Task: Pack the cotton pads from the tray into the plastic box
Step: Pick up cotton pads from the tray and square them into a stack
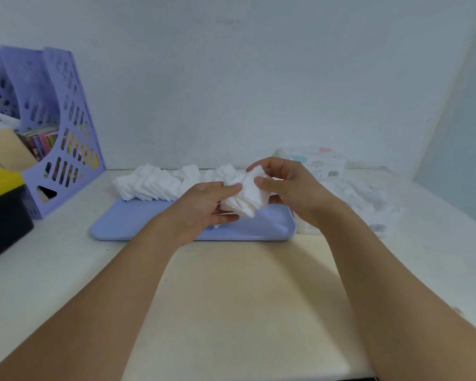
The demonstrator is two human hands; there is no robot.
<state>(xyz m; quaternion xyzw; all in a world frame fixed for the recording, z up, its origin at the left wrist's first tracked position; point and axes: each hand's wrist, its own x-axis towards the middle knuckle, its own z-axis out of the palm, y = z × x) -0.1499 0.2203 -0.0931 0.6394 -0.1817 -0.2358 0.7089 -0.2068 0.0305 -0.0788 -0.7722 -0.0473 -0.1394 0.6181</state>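
head-worn view, looking down, close over table (231,298)

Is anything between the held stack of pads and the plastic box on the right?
Nothing visible. Both hands hold the cotton pads above the tray; the plastic box sits just right of it, already holding pads.

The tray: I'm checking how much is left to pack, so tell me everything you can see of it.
The tray is a flat, lavender-blue rectangle with rounded corners and a low rim, plastic by its look. It lies level on the pale table, its long side toward the person. A row of white cotton pads leans along its far edge; the near part is bare. Above it the left hand and right hand hold a bunch of pads. On its right it meets the clear plastic box.
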